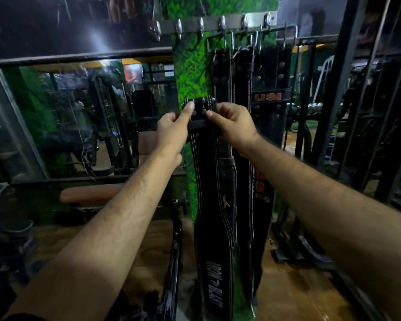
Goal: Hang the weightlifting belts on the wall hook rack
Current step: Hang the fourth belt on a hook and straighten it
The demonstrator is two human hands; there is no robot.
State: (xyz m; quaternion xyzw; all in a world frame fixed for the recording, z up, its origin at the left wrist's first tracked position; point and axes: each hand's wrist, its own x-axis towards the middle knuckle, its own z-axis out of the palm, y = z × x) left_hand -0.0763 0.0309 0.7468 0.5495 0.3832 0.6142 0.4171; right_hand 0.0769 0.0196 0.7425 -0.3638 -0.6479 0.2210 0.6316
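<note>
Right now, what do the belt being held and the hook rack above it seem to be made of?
The belt in both hands looks like black leather or a leather-like material: matte surface, pale stitching along its edges, round rivets near the top. The hook rack looks like bare metal, probably steel: a grey bar and curved hooks that catch bright glints. Neither can be confirmed by sight alone.

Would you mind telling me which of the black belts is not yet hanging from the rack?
The white-stitched belt gripped at its buckle end by both hands, left hand and right hand; the others already hang from hooks.
</note>
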